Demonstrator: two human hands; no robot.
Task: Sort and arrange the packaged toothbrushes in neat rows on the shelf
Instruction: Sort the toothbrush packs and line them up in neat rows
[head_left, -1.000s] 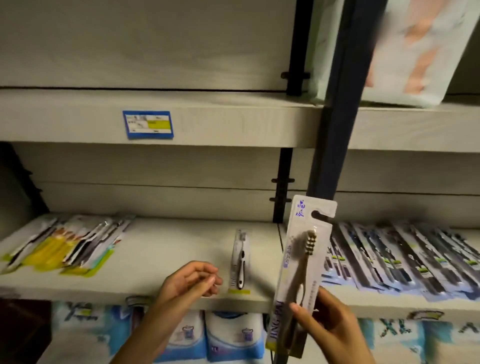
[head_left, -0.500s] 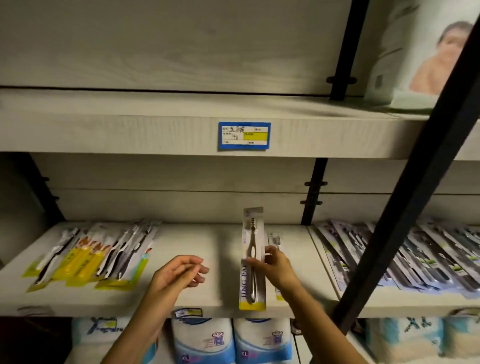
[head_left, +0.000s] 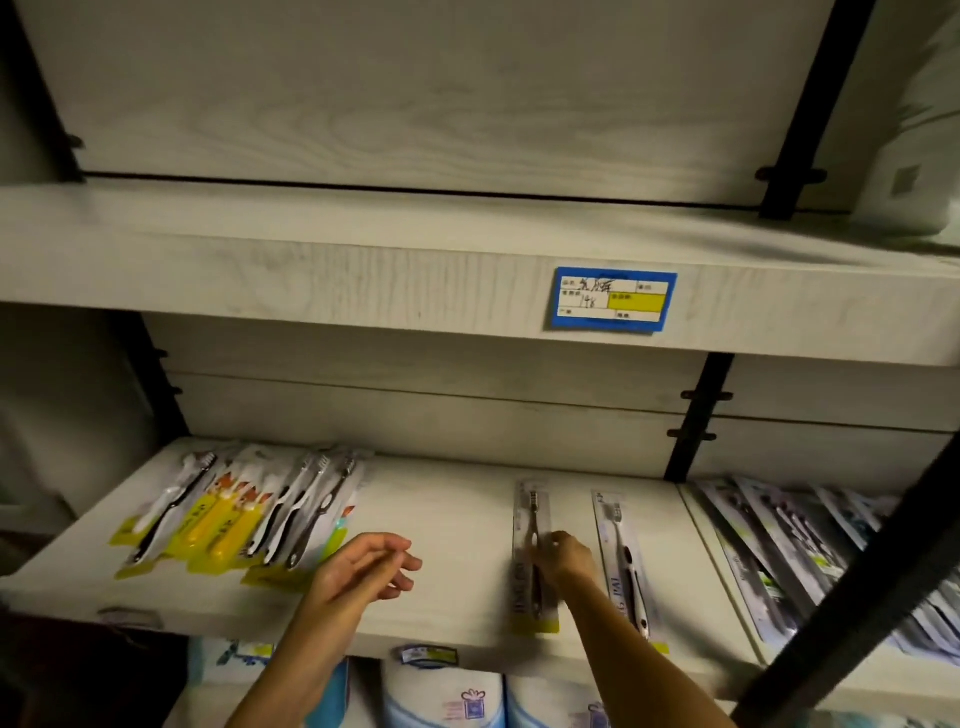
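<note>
We see the pale shelf (head_left: 457, 519) carrying a fanned row of toothbrush packs (head_left: 244, 519) at its left. Our left hand (head_left: 358, 569) hovers mid-shelf, fingers loosely spread, holding nothing. Our right hand (head_left: 569, 564) has its fingers curled on a packaged toothbrush (head_left: 532, 519) lying flat near the front edge.

A grey toothbrush pack (head_left: 531, 525) is lying flat on the shelf (head_left: 457, 519), head pointing rearward, with the right hand (head_left: 569, 564) holding its right edge. A second pack (head_left: 626, 566) is lying parallel, just right of that hand. Overlapping yellow-carded packs (head_left: 234, 519) are lying left of the left hand (head_left: 363, 571).
</note>
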